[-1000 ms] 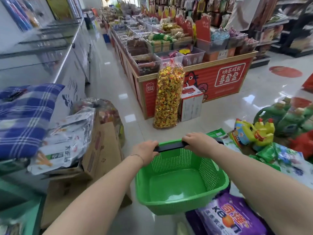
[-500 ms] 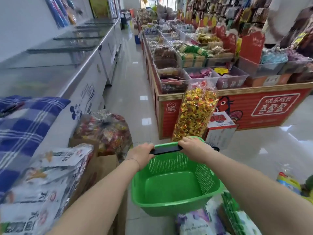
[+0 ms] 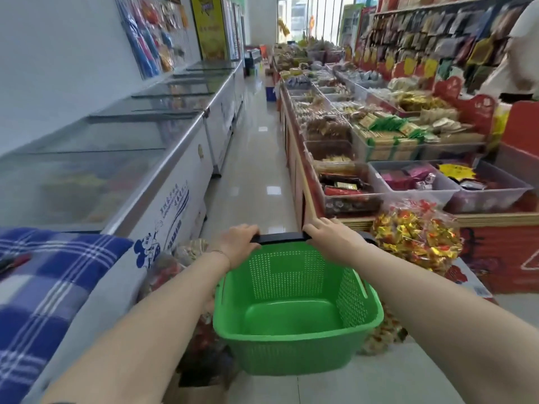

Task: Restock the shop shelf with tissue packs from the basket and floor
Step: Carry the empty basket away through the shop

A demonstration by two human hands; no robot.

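Observation:
I hold an empty green plastic basket (image 3: 291,339) in front of me, above the floor. My left hand (image 3: 239,240) grips the left end of its black handle (image 3: 280,237). My right hand (image 3: 329,236) grips the right end of the same handle. No tissue packs are in view; the basket's inside is bare.
A row of glass-topped chest freezers (image 3: 122,158) runs along the left, with a blue plaid cloth (image 3: 40,290) on the nearest. A red snack display (image 3: 379,158) with clear bins fills the right. A big bag of sweets (image 3: 414,234) leans on it. The tiled aisle (image 3: 256,158) runs ahead between them.
The view has lifted and turned left down the aisle. The floor goods on the right and the packs on the left have left the frame. Both hands keep their grip on the handle.

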